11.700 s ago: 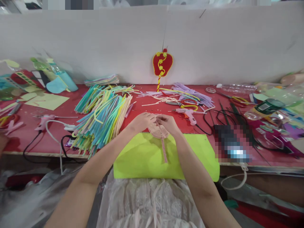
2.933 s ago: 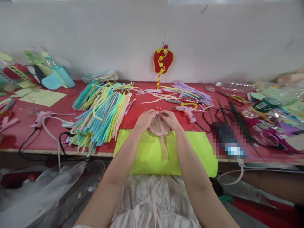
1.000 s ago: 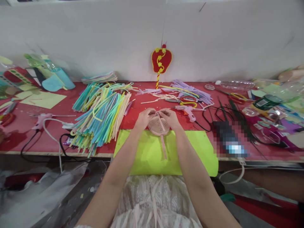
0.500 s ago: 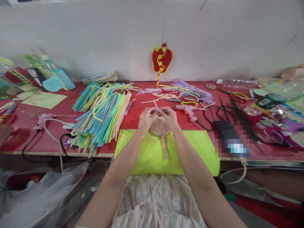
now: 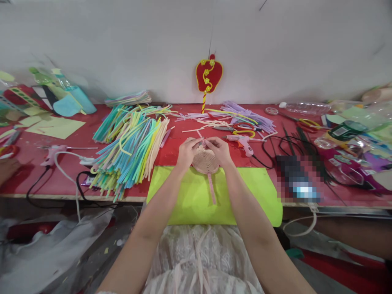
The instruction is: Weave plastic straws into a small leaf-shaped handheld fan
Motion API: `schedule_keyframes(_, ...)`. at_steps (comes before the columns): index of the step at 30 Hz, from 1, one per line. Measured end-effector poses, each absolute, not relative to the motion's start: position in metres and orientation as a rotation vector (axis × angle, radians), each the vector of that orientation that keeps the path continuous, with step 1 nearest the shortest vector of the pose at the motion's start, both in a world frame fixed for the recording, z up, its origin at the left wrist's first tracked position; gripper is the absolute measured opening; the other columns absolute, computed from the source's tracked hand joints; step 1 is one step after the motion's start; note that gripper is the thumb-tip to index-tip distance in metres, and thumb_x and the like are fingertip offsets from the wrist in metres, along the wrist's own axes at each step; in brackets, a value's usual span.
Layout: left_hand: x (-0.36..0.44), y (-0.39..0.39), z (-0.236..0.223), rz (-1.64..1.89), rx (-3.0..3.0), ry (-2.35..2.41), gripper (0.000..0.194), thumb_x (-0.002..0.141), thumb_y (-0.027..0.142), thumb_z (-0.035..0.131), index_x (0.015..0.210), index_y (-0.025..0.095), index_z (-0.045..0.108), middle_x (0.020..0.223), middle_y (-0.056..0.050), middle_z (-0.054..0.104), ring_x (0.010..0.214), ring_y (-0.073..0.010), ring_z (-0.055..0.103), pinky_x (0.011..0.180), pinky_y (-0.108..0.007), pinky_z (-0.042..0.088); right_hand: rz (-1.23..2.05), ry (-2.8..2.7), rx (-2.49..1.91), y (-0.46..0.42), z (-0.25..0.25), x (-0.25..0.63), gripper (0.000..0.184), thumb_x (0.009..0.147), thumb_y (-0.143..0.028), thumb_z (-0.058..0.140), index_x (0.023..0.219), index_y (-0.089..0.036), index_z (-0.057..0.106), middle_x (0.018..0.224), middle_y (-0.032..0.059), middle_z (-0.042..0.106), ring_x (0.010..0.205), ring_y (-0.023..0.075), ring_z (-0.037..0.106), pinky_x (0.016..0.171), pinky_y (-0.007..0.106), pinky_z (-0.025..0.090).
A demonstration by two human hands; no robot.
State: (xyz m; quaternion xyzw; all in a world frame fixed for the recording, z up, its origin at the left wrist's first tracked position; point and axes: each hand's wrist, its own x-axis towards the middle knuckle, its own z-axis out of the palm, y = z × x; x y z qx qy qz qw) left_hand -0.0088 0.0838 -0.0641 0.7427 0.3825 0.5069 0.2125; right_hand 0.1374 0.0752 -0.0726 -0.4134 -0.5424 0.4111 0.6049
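My left hand (image 5: 187, 153) and my right hand (image 5: 219, 151) meet at the top of a round, pale pink fan-shaped piece (image 5: 206, 162) made of bent pipe cleaners. A pink handle (image 5: 212, 190) hangs from its lower edge over a yellow-green cloth (image 5: 183, 204). Fingers of both hands are pinched round a pink pipe cleaner (image 5: 199, 133), whose free end pokes up between them. Exactly how it joins the round piece is hidden by my fingertips.
Left lies a big pile of colored pipe cleaners (image 5: 128, 151). A pink glue gun (image 5: 243, 145), pliers (image 5: 225, 128) and purple pipe cleaners (image 5: 248, 116) lie behind my right hand. A red fan (image 5: 209, 76) leans on the wall. A person's hand (image 5: 7, 169) shows far left.
The free end of the pink pipe cleaner leans a little further left. My fingers have shifted slightly at the top of the round piece; both hands keep their pinch.
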Motion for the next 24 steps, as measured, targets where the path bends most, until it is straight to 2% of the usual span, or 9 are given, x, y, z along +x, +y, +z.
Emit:
schedule_keyframes(5,-0.0077,0.0818,-0.0634,1.431,1.898,1.081,0.020,0.075,0.011,0.056,0.092,0.018,0.064,0.086,-0.004,0.066,0.079,-0.0113,0.061,0.075,-0.023,0.048,0.960,-1.277,-0.931,0.0734,-0.0711,0.1384,0.020,0.071,-0.039,0.063,0.078,-0.020,0.063,0.069,0.0004,0.062,0.066,0.0121,0.058,0.067,0.028,0.050)
schedule_keyframes(9,-0.0101,0.0799,-0.0596,1.431,2.015,1.083,0.015,0.076,0.014,0.056,0.086,0.019,0.065,0.084,-0.004,0.066,0.079,-0.0120,0.061,0.074,-0.024,0.048,0.965,-1.286,-0.942,0.0732,-0.0704,0.1399,0.022,0.069,-0.040,0.063,0.078,-0.020,0.063,0.069,0.0005,0.062,0.065,0.0123,0.058,0.066,0.028,0.050)
schedule_keyframes(15,-0.0137,0.0806,-0.0579,1.434,2.176,1.033,0.015,0.080,0.020,0.053,0.089,0.020,0.066,0.087,-0.005,0.065,0.082,-0.0129,0.060,0.078,-0.027,0.047,0.986,-1.282,-0.950,0.0723,-0.0687,0.1407,0.023,0.068,-0.041,0.064,0.077,-0.020,0.064,0.069,0.0007,0.063,0.065,0.0125,0.058,0.065,0.028,0.051)
schedule_keyframes(24,-0.0122,0.0815,-0.0617,1.424,2.171,1.071,0.016,0.079,0.020,0.055,0.091,0.019,0.065,0.084,-0.004,0.064,0.073,-0.0104,0.057,0.067,-0.022,0.046,1.044,-1.248,-0.926,0.0722,-0.0711,0.1393,0.021,0.072,-0.040,0.062,0.080,-0.021,0.063,0.073,0.0010,0.064,0.070,0.0131,0.060,0.068,0.029,0.052)
